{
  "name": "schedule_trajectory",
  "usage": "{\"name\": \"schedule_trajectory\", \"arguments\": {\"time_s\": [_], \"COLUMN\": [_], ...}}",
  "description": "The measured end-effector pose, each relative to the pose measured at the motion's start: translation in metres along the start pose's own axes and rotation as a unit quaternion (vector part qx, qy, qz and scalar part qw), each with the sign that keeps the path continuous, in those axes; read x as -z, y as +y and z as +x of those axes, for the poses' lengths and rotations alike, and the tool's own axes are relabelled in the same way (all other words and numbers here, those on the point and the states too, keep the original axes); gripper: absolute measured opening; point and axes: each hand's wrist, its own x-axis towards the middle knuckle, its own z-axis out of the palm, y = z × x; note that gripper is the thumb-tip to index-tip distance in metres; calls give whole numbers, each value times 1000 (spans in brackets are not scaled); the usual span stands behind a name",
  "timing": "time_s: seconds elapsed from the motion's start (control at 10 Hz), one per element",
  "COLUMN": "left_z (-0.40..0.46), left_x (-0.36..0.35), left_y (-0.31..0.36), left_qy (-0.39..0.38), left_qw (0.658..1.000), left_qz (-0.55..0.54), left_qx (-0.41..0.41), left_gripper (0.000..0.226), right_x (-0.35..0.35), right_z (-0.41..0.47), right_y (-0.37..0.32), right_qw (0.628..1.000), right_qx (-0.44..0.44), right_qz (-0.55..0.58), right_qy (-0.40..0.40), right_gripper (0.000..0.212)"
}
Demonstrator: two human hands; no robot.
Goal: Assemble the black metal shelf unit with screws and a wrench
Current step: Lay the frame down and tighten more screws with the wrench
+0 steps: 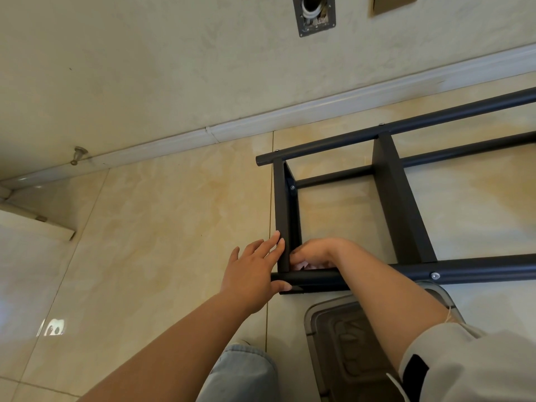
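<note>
While lying on its side on the tiled floor (162,227) close to the wall (145,68), black metal shelf unit (400,198) presents near corner toward viewer — end shelf panel (282,216) meeting near upright tube (478,269). Left hand (255,265) spread wide, straight fingers pressed flat against outer face of end panel, thumb hooked under tube end. Right hand (314,253) reaching inside corner, fingers curled downward; whatever is held — screw, wrench, or nothing — cannot be told, grip being hidden behind tube. Silver screw heads (434,275) visible at other joints along both upright tubes; corner under right hand judged to be joint in work.

Likely faults from this position:

- Misaligned holes. If left-hand pressure slackens, panel may shift off tube, causing cross-threading or a screw refusing to start.
- Dropped fastener. Working blind inside corner, with hard smooth tile beneath — small screw likely to bounce or roll away.
- Pinched fingertips. Left thumb sits at tube end; sudden frame movement may trap it.
- Frame rolling. Round tubes resting on glossy tile offer little resistance; wrench torque may turn or slide whole unit.
- Grey plastic bin (348,329) just beside near tube may obstruct right forearm (385,288) and limit wrench swing.
</note>
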Motion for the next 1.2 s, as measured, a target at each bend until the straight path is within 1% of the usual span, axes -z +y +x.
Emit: {"name": "schedule_trajectory", "arguments": {"time_s": [0.1,0.2,0.3,0.4,0.5,0.6,0.7,0.8,0.9,1.0,1.1,1.2], "left_z": [0,-1,-1,-1,-1,-1,-1,-1,-1,-1,-1,-1], "left_x": [1,1,2,2,2,2,2,3,2,3,4,3], "left_y": [0,1,1,1,1,1,0,1,1,1,1,1], "left_qy": [-1,-2,-2,-2,-1,-2,-3,-3,-2,-3,-4,-4], "left_qw": [1000,1000,1000,1000,1000,1000,1000,1000,1000,1000,1000,1000], "left_qz": [3,4,1,5,6,6,6,3,3,3,4,6], "left_qx": [1,2,1,3,2,0,0,0,0,1,1,1], "left_gripper": [81,80,80,80,80,80,80,80,80,80,80,81], "right_x": [0,-1,0,1,0,-1,0,0,-2,-1,1,-1], "right_z": [-1,-1,-2,-2,-1,0,1,0,0,2,2,0], "right_y": [0,-1,-2,-1,-1,0,0,-1,-2,-1,0,-1], "right_qw": [1000,999,999,1000,1000,999,1000,1000,999,999,1000,1000], "right_qx": [3,-3,-11,4,-4,-18,-14,-2,-10,-17,-10,-10], "right_qz": [14,-43,-32,12,-10,-39,4,15,-33,-38,20,5], "right_qy": [0,23,11,-7,15,22,8,13,25,19,-9,10], "right_gripper": [26,25,21,14,23,21,22,24,22,20,30,31]}}
